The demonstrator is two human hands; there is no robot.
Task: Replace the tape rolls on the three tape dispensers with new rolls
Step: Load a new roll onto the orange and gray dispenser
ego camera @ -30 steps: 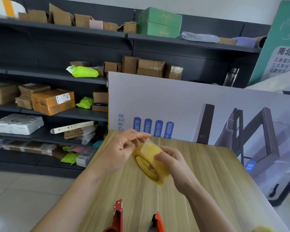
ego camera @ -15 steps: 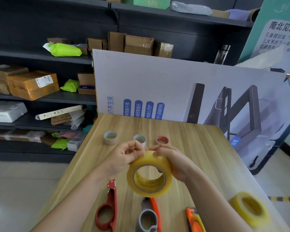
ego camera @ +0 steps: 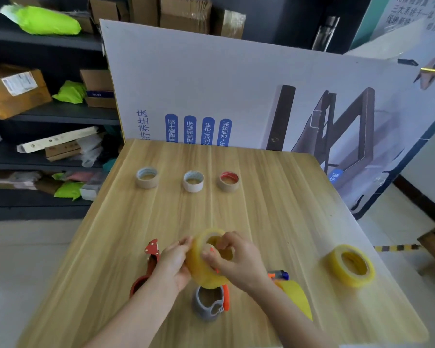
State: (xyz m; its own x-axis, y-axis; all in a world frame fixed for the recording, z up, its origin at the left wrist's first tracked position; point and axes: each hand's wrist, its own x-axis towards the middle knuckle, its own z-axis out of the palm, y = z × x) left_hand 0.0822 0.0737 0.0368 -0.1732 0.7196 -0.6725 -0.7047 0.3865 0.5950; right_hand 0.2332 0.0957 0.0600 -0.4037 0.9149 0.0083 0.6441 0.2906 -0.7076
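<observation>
Roll (ego camera: pixel 201 268) lowered (just above grey dispenser (ego camera: pixel 207 304)) | left hand (ego camera: pixel 174 262), right hand (ego camera: pixel 239 262) grip

Stockroom or parcel depot: left of and behind the wooden table (ego camera: pixel 274 197) stand dark metal shelves (ego camera: pixel 60 114) loaded with cardboard boxes (ego camera: pixel 186 13), a taped, labelled parcel (ego camera: pixel 13 91) and green mailing bags (ego camera: pixel 45 21). An advertising board (ego camera: pixel 211 79) leans behind the table; tape rolls (ego camera: pixel 347 278) lie on it.

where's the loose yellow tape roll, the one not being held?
Head view: the loose yellow tape roll lies flat near the right edge of the wooden table, right of the right hand and apart from it.
</observation>
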